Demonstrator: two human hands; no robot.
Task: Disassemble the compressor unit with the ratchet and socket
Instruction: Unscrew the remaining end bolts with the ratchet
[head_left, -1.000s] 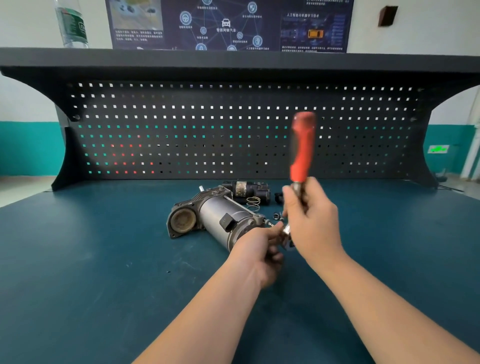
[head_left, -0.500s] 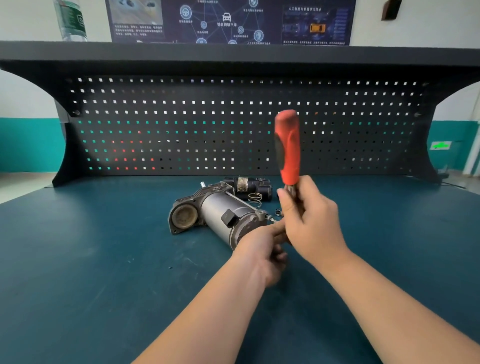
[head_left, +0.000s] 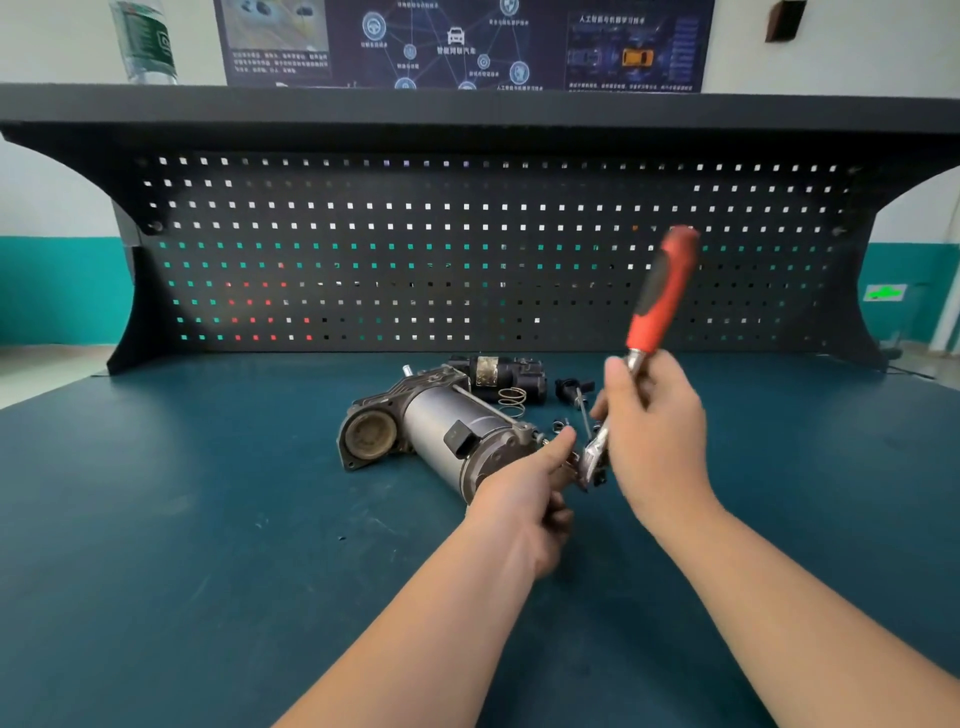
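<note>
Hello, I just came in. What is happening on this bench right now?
A person is taking apart a compressor unit that lies on its side on the blue workbench. The right hand grips a ratchet below its red handle, which points up and to the right. The left hand pinches at the ratchet's head, beside the unit's near end. A spring and small loose parts lie behind.

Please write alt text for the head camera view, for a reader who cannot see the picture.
A person's right hand grips a red-handled ratchet by its metal shank, handle tilted up, while the left hand pinches at the ratchet's head beside the end of a grey compressor unit. The compressor lies on a dark teal workbench, with a spring and small loose parts behind it.
</note>
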